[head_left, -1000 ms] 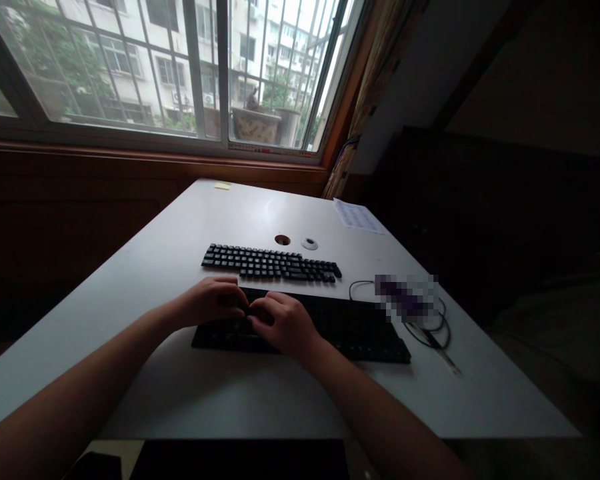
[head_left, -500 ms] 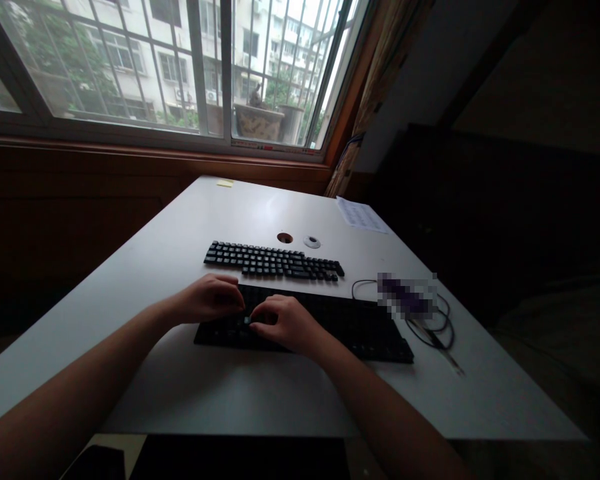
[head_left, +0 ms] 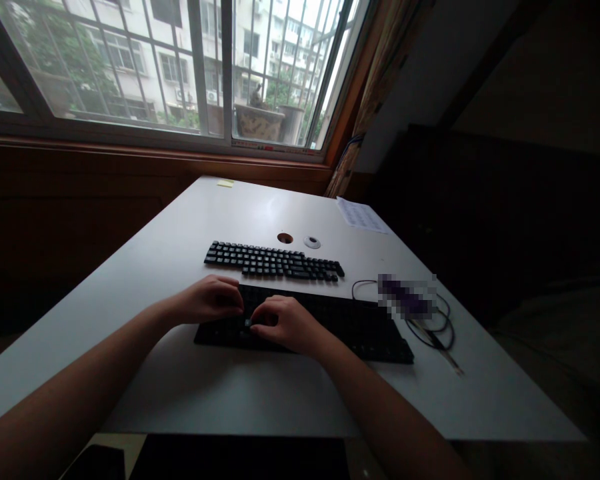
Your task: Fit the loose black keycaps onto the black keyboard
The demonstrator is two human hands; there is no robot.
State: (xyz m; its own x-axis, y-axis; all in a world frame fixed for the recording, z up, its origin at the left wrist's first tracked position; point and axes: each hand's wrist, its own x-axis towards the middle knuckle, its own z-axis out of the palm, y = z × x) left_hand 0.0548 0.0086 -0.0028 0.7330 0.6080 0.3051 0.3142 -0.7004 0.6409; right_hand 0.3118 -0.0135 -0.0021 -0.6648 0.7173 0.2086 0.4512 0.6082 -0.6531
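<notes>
A black keyboard base [head_left: 350, 327] lies near the front of a white table [head_left: 190, 387]. Both hands rest on its left part. My left hand [head_left: 207, 300] is curled with fingers bent down onto the keyboard's top left edge. My right hand [head_left: 285, 323] is closed in a pinch just right of it, fingertips pressed at a spot on the keys; what they hold is too small and dark to make out. Behind the base, a loose block of black keycaps [head_left: 274, 261] lies in rows on the table.
A round cable hole [head_left: 285, 238] and its white cap [head_left: 311, 242] sit behind the keycaps. A black cable [head_left: 433, 327] coils at the right. A paper sheet [head_left: 361, 215] lies at the far right edge, a yellow note [head_left: 225, 183] by the window.
My two hands have drawn slightly apart on the keyboard. The view has shifted a little; nothing else on the table has moved.
</notes>
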